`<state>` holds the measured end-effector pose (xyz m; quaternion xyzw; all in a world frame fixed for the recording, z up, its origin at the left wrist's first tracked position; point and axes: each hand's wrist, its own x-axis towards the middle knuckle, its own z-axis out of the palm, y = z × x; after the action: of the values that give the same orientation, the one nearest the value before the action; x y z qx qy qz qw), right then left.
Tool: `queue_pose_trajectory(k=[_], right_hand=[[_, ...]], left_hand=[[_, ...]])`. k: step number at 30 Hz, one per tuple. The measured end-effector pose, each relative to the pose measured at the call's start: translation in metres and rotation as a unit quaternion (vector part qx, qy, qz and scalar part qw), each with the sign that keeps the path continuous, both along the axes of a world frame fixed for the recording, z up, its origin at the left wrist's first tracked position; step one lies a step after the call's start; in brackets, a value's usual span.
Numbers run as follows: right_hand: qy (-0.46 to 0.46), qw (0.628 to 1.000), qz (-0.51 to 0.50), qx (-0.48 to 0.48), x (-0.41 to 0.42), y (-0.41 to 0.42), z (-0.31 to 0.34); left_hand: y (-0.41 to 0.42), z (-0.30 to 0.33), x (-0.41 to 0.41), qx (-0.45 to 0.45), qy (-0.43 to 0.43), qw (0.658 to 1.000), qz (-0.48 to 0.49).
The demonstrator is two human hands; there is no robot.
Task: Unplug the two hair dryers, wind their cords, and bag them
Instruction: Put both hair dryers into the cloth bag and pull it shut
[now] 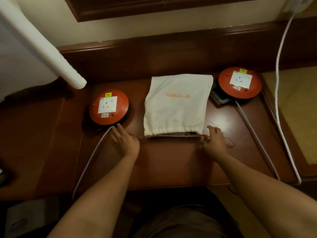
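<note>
Left hand (124, 143) and right hand (214, 143) sit at either side of the bag (177, 105) mouth, each pinching the orange drawstring (229, 144), apparently to pull it apart and cinch the opening. Mouth is gathered but partly open; something dark shows inside, likely a dryer, can't confirm. Bag lies flat mid-surface (171, 165), mouth toward the person, between two red cord reels (109, 107). Both reel sockets are empty, so unplugging looks done.

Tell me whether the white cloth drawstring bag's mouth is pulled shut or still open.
Nearly shut: the white cloth drawstring bag has a gathered mouth with a small dark gap left at its right end.
</note>
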<state>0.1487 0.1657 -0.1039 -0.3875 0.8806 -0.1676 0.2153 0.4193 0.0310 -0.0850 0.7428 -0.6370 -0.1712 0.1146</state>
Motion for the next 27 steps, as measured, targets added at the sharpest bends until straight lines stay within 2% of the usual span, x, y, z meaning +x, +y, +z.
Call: queue_pose_trajectory(k=[3, 6, 8, 11, 14, 24, 27], right_hand=[[0.013, 1.0, 0.013, -0.007, -0.003, 0.003, -0.008], [-0.026, 1.0, 0.006, -0.009, 0.001, 0.004, -0.011], [-0.054, 0.998, -0.013, -0.003, 0.002, 0.005, -0.01], [-0.098, 0.993, -0.051, -0.038, 0.001, 0.008, -0.009], [-0.098, 0.991, -0.074, -0.049, -0.002, 0.009, -0.006], [-0.037, 0.999, -0.025, 0.013, -0.019, 0.015, 0.008], [-0.021, 0.999, -0.034, 0.017, -0.026, 0.018, 0.011]], left_hand=[[0.006, -0.01, 0.003, -0.02, -0.041, 0.985, -0.166], [0.01, -0.017, -0.003, 0.017, -0.07, 0.969, -0.238], [0.007, -0.02, -0.007, 0.038, -0.075, 0.968, -0.235], [0.002, -0.022, -0.011, 0.06, -0.006, 0.977, -0.206], [0.0, -0.018, -0.008, 0.059, 0.032, 0.979, -0.191], [-0.01, 0.0, 0.013, 0.074, -0.009, 0.982, -0.172], [-0.013, 0.006, 0.018, 0.086, -0.052, 0.98, -0.173]])
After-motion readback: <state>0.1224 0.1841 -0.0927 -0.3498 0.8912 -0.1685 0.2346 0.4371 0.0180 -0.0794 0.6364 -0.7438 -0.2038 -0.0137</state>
